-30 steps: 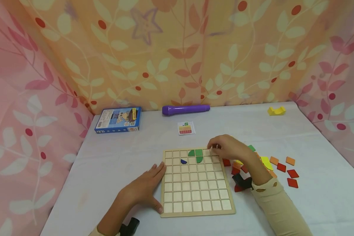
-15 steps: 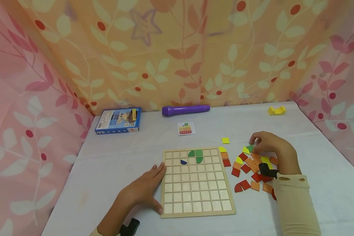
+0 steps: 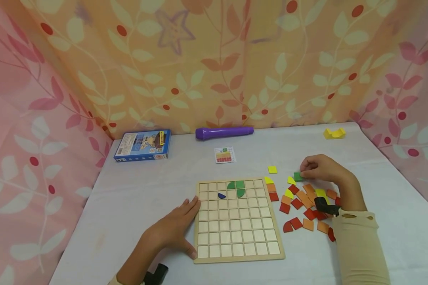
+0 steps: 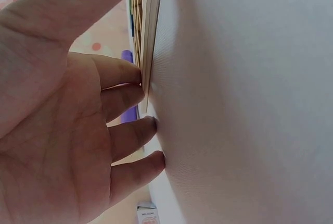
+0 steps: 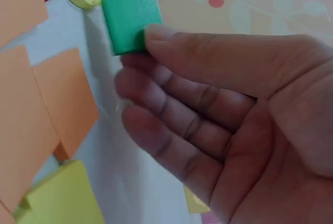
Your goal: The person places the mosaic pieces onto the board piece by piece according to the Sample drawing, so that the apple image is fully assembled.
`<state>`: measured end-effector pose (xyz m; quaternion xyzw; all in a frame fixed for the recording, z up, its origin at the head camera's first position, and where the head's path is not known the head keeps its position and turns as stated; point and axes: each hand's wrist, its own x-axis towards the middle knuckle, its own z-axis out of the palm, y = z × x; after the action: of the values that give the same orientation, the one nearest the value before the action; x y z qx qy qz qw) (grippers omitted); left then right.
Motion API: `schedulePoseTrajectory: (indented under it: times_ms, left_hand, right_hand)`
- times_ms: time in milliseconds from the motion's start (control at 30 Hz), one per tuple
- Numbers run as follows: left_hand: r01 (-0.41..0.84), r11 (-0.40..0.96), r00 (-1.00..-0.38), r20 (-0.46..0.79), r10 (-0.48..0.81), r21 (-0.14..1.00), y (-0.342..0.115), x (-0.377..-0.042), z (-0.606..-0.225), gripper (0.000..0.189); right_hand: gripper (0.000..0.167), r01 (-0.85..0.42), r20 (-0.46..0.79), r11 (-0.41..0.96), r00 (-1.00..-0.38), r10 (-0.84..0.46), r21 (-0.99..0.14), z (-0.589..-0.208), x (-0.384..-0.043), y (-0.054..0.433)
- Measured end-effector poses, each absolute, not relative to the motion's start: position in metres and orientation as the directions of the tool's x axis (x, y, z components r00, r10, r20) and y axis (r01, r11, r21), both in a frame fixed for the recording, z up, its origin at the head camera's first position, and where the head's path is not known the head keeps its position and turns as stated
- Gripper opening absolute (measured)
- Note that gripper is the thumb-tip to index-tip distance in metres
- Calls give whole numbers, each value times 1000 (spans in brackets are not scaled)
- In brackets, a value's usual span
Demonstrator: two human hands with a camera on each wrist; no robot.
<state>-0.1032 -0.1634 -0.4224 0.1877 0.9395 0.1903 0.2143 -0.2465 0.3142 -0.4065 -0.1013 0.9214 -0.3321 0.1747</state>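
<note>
A wooden grid board (image 3: 239,225) lies on the white-covered table, with several green pieces (image 3: 239,184) and a small dark blue half-round piece (image 3: 222,195) in its upper cells. My left hand (image 3: 174,226) rests along the board's left edge with fingers extended; the left wrist view has the fingertips (image 4: 134,75) right at the board's side. Beyond the board's upper right corner, my right hand (image 3: 322,168) pinches a green square tile (image 5: 130,22) between thumb and fingers. Below that hand spread loose red, orange (image 3: 304,199) and yellow tiles.
A small pattern card (image 3: 225,155) lies behind the board. Farther back are a blue box (image 3: 142,145), a purple microphone-shaped stick (image 3: 224,133) and a yellow curved block (image 3: 334,133). One yellow square (image 3: 272,170) lies apart from the pile. Patterned curtains (image 3: 214,63) enclose the table.
My right hand has moved from the board's upper right corner over to the tile pile and taken hold of the green square tile. A yellow square is left behind the board. My left hand stays put.
</note>
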Motion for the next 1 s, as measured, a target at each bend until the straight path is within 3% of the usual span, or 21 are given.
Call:
schedulePoseTrajectory:
  times_ms: [333,667,1000]
  left_hand:
    - [280,849,-834,-324,447,449,-163,-103,-420,139]
    - [281,854,-836,-325,442,439,-163,-104,-421,140]
    - [289,857,-835,-326,444,427,-164,-104,-423,141]
  right_hand:
    - [24,47,-251,645,-940,-229,-763,-412,-250,298]
    - [19,70,-281,532,-902,-328,-844,-412,-252,263]
    - [13,16,-255,519,-883,-393,-855,-417,-253,225]
